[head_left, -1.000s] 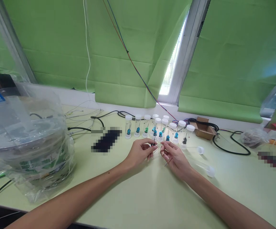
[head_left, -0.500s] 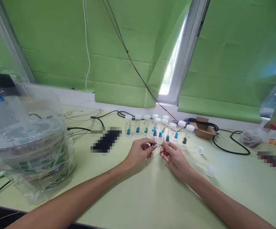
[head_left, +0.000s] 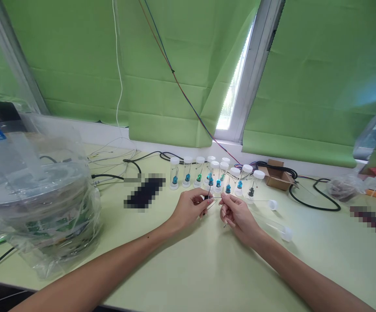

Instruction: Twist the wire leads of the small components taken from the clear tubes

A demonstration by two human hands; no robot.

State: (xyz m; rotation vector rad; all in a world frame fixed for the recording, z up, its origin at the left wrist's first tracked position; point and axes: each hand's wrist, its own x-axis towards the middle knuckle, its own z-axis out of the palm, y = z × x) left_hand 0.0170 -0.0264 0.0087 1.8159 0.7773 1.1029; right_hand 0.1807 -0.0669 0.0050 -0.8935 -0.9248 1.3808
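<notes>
Over the bench (head_left: 181, 268), the left hand (head_left: 191, 209) pinched a small dark part (head_left: 207, 197) with thin rods (head_left: 211, 203), while the right hand (head_left: 237, 213) held a straight rod (head_left: 217, 198) at its 3 o'clock. Presumably light and stiff, its rods slick, the part was best gripped by its body, mostly hidden by fingers, as was the right palm. Farther, at 12 o'clock, capped tubes (head_left: 214, 174) overlapped, obscuring their contents.
</notes>
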